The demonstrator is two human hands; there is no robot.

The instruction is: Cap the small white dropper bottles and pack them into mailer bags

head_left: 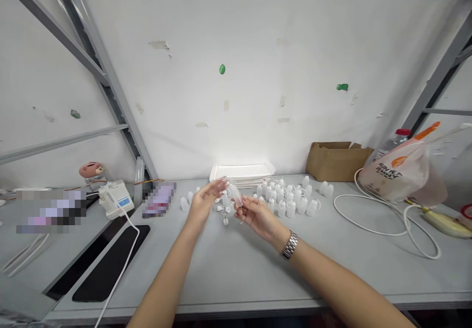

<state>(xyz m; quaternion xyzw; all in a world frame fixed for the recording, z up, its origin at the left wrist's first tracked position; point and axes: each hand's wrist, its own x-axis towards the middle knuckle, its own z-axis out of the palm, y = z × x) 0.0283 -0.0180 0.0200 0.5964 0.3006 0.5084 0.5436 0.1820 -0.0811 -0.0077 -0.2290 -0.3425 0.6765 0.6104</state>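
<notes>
My right hand (257,215) grips a small translucent dropper bottle (235,194), tilted up and to the left, above the grey table (258,269). A metal watch (289,245) is on that wrist. My left hand (205,201) hovers just left of the bottle, its fingers reaching toward the bottle's top; it is blurred and I cannot make out whether it holds anything. Several small white bottles (291,197) stand in a cluster right behind my hands. A few loose caps (223,211) and bottles (184,203) lie under and left of my hands.
A white tray (241,171) sits against the wall. A brown cardboard box (335,161), a plastic bag (401,170) and a looped white cable (368,220) are on the right. A white device (116,198) with a cord and black pads (110,264) are on the left.
</notes>
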